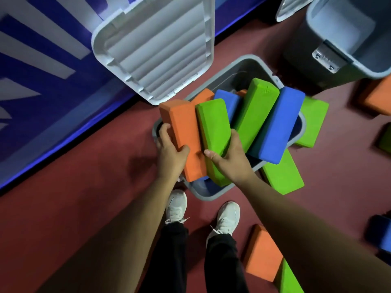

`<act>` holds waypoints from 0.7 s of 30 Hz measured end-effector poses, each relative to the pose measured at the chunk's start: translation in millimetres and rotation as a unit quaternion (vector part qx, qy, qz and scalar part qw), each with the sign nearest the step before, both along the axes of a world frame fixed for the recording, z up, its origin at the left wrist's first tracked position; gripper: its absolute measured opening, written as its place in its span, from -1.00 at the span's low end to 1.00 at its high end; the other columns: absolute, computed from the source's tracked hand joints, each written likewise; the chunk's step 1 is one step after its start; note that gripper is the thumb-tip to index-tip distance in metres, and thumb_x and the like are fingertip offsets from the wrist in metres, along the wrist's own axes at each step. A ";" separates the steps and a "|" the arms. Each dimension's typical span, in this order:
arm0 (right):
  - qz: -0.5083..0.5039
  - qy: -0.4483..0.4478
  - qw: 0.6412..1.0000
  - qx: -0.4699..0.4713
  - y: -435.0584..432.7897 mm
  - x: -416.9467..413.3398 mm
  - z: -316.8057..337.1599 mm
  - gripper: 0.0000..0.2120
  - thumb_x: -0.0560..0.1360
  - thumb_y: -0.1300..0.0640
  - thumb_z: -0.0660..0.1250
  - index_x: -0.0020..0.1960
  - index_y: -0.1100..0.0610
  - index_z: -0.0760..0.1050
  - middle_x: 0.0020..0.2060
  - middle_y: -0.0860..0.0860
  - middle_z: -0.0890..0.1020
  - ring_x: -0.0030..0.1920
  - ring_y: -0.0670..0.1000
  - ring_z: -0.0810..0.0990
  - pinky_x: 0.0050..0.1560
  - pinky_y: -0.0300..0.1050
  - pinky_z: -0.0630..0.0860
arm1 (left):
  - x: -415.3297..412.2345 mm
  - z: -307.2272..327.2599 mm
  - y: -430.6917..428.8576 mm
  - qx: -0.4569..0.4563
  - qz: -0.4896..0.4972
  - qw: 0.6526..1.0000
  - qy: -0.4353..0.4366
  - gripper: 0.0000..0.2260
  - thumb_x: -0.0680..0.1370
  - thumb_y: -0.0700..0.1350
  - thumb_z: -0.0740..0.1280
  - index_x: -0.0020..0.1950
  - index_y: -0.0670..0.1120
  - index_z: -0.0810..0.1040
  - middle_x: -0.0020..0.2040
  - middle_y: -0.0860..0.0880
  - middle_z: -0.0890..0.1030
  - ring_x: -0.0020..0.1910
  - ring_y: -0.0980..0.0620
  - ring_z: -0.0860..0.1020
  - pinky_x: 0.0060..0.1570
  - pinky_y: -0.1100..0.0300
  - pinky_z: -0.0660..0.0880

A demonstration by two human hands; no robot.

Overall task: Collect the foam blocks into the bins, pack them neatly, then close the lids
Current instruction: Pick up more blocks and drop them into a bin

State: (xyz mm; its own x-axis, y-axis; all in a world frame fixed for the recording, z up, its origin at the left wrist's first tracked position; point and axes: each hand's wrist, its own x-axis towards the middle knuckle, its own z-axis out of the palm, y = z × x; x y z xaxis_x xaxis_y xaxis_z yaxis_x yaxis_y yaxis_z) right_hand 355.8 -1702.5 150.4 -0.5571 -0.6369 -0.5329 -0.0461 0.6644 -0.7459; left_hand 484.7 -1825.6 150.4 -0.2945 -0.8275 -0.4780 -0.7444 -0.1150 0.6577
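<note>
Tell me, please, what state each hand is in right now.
Left hand: closed, gripping the orange block.
Right hand: closed, gripping the green block beside it.

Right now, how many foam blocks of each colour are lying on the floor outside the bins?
Orange blocks: 2
Green blocks: 4
Blue blocks: 1
Total: 7
</note>
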 end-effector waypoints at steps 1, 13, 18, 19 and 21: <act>-0.004 -0.008 1.000 0.000 -0.9 -0.2 1.1 -0.19 0.32 -0.30 0.48 0.39 0.03 0.24 0.24 0.00 0.48 0.28 0.03 0.46 0.32 0.14 0.42 | 3.1 2.3 -1.5 0.012 0.001 1.000 0.008 -0.33 0.30 -0.09 0.36 0.40 0.02 0.25 0.25 -0.16 0.45 0.16 -0.14 0.51 0.19 -0.07 0.49; 0.027 0.028 0.996 0.079 -2.2 8.4 24.9 -0.13 0.39 -0.24 0.48 0.46 0.23 0.24 0.31 0.20 0.46 0.35 0.18 0.42 0.28 -0.03 0.37 | 25.5 26.7 -7.6 0.103 0.040 0.992 0.065 -0.38 0.36 -0.09 0.47 0.36 -0.12 0.31 0.11 -0.12 0.61 -0.02 -0.03 0.60 0.02 0.18 0.50; 0.078 0.033 0.991 0.100 -1.9 22.6 36.5 -0.38 0.44 -0.11 0.48 0.30 0.20 0.32 0.21 0.21 0.52 0.23 0.21 0.51 0.14 -0.01 0.43 | 40.3 33.4 -7.5 0.095 0.011 0.994 0.043 -0.18 0.32 0.10 0.44 0.52 0.13 0.16 0.35 -0.08 0.51 0.24 -0.03 0.55 0.31 0.03 0.45; 0.082 0.039 0.991 0.097 -0.9 24.8 36.5 -0.38 0.43 -0.09 0.48 0.31 0.20 0.32 0.21 0.22 0.52 0.23 0.21 0.51 0.15 0.01 0.44 | 42.0 36.2 -5.5 0.092 -0.004 0.995 0.028 -0.22 0.35 0.12 0.43 0.52 0.13 0.20 0.40 -0.07 0.47 0.33 -0.04 0.49 0.37 0.05 0.39; 0.087 0.049 0.991 0.088 2.4 29.4 37.5 -0.35 0.44 -0.05 0.48 0.38 0.20 0.30 0.25 0.24 0.49 0.26 0.23 0.49 0.21 0.04 0.44 | 46.2 37.1 0.9 0.084 -0.038 0.996 -0.021 -0.42 0.48 0.05 0.42 0.47 0.05 0.34 0.38 -0.12 0.47 0.37 -0.08 0.42 0.34 0.16 0.33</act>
